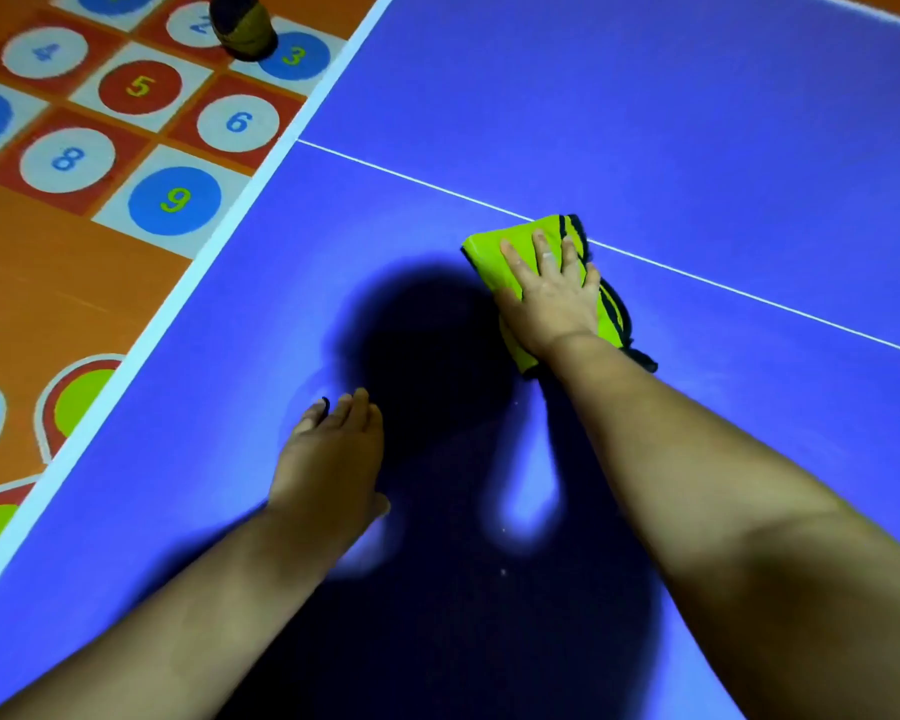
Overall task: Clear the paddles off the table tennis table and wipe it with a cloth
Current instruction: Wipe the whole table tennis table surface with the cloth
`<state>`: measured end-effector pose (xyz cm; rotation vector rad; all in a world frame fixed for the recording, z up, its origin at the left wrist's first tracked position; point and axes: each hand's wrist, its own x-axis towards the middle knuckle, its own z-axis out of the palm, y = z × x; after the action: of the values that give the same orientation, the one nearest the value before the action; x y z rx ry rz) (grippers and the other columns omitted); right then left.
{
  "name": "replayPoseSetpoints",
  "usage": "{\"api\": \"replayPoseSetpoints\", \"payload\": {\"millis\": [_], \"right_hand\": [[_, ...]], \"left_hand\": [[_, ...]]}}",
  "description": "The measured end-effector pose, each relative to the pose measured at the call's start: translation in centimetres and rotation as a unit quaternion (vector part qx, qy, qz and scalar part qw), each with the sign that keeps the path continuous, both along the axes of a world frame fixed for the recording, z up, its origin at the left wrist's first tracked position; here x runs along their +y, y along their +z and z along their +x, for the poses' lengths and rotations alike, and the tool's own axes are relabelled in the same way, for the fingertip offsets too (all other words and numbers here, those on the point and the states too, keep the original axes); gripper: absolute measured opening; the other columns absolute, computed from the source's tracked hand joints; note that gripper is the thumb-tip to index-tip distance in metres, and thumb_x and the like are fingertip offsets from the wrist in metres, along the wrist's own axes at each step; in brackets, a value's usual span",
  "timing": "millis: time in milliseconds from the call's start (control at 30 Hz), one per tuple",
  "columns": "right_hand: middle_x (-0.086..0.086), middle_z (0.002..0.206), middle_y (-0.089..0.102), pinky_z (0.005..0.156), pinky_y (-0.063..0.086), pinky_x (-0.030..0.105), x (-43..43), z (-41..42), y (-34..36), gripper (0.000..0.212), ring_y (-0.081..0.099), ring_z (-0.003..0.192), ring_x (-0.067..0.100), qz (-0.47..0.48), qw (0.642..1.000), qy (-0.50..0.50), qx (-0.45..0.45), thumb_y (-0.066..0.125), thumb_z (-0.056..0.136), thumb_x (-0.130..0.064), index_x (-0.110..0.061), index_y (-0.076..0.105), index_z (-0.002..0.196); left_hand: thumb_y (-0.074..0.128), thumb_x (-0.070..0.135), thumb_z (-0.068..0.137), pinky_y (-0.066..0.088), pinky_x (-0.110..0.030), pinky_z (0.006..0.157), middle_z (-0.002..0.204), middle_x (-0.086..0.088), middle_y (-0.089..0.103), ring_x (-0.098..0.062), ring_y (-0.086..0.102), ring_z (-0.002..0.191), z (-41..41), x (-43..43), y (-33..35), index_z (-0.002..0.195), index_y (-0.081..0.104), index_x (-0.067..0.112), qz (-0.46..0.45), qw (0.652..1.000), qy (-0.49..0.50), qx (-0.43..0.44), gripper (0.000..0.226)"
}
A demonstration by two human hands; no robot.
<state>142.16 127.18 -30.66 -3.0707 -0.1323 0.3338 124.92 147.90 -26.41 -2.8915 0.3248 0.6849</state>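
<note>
The blue table tennis table [645, 122] fills most of the view, with a thin white centre line running across it. A folded bright green cloth with dark edging [494, 249] lies on the table right at that line. My right hand [552, 293] presses flat on the cloth with straight, spread fingers. My left hand [328, 454] rests flat on the bare table surface, nearer to me and to the left. No paddles are in view.
The table's white left edge [230, 220] runs diagonally. Beyond it is an orange floor with a numbered hopscotch pattern [141, 122]. A dark brown rounded object [242, 26] stands on the floor at the top. My shadow falls over the table's near part.
</note>
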Motion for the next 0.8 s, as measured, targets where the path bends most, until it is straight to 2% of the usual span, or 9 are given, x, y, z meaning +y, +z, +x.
{"api": "replayPoseSetpoints", "payload": {"millis": [167, 300, 367, 433, 467, 500, 567, 667, 800], "right_hand": [[-0.002, 0.162, -0.004, 0.116, 0.002, 0.054, 1.4, -9.0, 0.7, 0.062, -0.007, 0.148, 0.031, -0.026, 0.999, 0.018, 0.004, 0.032, 0.097, -0.057, -0.046, 0.003, 0.15], [-0.001, 0.162, -0.006, 0.116, -0.001, 0.053, 3.0, -16.5, 1.0, 0.065, -0.009, 0.148, 0.031, -0.023, 0.999, 0.019, 0.016, 0.033, 0.096, -0.057, -0.045, 0.001, 0.15], [-0.001, 0.162, -0.007, 0.116, -0.002, 0.053, 3.8, -20.2, 1.1, 0.065, -0.01, 0.148, 0.031, -0.022, 0.999, 0.022, 0.02, 0.028, 0.094, -0.057, -0.046, -0.002, 0.15], [-0.002, 0.162, -0.006, 0.116, -0.003, 0.053, 4.7, -23.7, 1.3, 0.068, -0.011, 0.148, 0.031, -0.018, 0.999, 0.021, 0.024, 0.019, 0.087, -0.059, -0.046, -0.002, 0.15], [-0.002, 0.162, -0.005, 0.116, -0.003, 0.053, 5.2, -25.6, 1.3, 0.069, -0.01, 0.148, 0.032, -0.015, 0.999, 0.021, 0.025, 0.015, 0.084, -0.059, -0.046, 0.0, 0.15], [-0.001, 0.162, -0.003, 0.116, -0.001, 0.054, 5.8, -27.4, 1.4, 0.07, -0.009, 0.148, 0.032, -0.01, 0.999, 0.02, 0.025, 0.012, 0.082, -0.06, -0.046, 0.003, 0.15], [0.002, 0.162, 0.007, 0.115, 0.006, 0.056, 7.0, -31.0, 1.5, 0.071, 0.0, 0.148, 0.035, 0.001, 1.0, 0.018, 0.025, 0.014, 0.081, -0.06, -0.043, 0.014, 0.151], [0.005, 0.157, 0.029, 0.111, 0.022, 0.06, 8.9, -36.5, 1.4, 0.065, 0.022, 0.144, 0.039, -0.011, 1.0, 0.021, 0.016, 0.031, 0.083, -0.057, -0.039, 0.035, 0.146], [0.007, 0.151, 0.04, 0.105, 0.02, 0.057, 11.6, -43.3, 1.4, 0.059, 0.035, 0.138, 0.04, -0.02, 0.999, 0.04, -0.014, 0.039, 0.079, -0.054, -0.035, 0.053, 0.133]], "left_hand": [[0.062, 0.054, 0.079, 0.008, -0.037, 0.116, 0.158, -0.009, 0.005, -0.02, 0.009, 0.145, -0.6, 0.5, -0.1, 0.149, 0.01, 0.01, -0.032, 0.999, 0.024, -0.005, 0.098], [0.055, 0.05, 0.086, 0.006, -0.038, 0.116, 0.158, -0.009, 0.001, -0.022, 0.005, 0.145, -3.3, 1.6, -0.2, 0.15, 0.006, 0.01, -0.073, 0.996, 0.023, -0.056, 0.09], [0.054, 0.046, 0.089, 0.007, -0.038, 0.115, 0.158, -0.011, 0.002, -0.023, 0.005, 0.145, -5.8, 2.4, 0.1, 0.15, 0.007, 0.008, -0.094, 0.993, 0.03, -0.069, 0.086], [0.065, 0.042, 0.082, 0.016, -0.04, 0.114, 0.155, -0.017, 0.014, -0.028, 0.018, 0.143, -9.0, 3.4, 0.2, 0.147, 0.019, 0.003, -0.114, 0.988, 0.033, -0.096, 0.088], [0.077, 0.04, 0.071, 0.027, -0.043, 0.11, 0.149, -0.021, 0.03, -0.032, 0.033, 0.137, -10.7, 4.1, 0.2, 0.142, 0.033, -0.002, -0.114, 0.987, 0.028, -0.112, 0.093], [0.088, 0.037, 0.054, 0.04, -0.046, 0.1, 0.137, -0.024, 0.046, -0.035, 0.049, 0.124, -12.4, 4.8, 0.0, 0.131, 0.048, -0.005, -0.125, 0.983, 0.028, -0.132, 0.096], [0.095, 0.03, 0.033, 0.051, -0.049, 0.083, 0.118, -0.024, 0.061, -0.037, 0.062, 0.105, -15.7, 6.4, -0.4, 0.114, 0.063, -0.007, -0.145, 0.977, 0.032, -0.153, 0.094], [0.095, 0.027, 0.033, 0.052, -0.049, 0.081, 0.116, -0.024, 0.062, -0.037, 0.063, 0.103, -20.7, 8.5, -0.4, 0.112, 0.063, -0.007, -0.152, 0.975, 0.026, -0.159, 0.091], [0.094, 0.022, 0.035, 0.052, -0.049, 0.081, 0.116, -0.024, 0.063, -0.037, 0.063, 0.104, -26.5, 11.1, 0.1, 0.111, 0.064, -0.007, -0.159, 0.977, 0.033, -0.141, 0.087]]}}
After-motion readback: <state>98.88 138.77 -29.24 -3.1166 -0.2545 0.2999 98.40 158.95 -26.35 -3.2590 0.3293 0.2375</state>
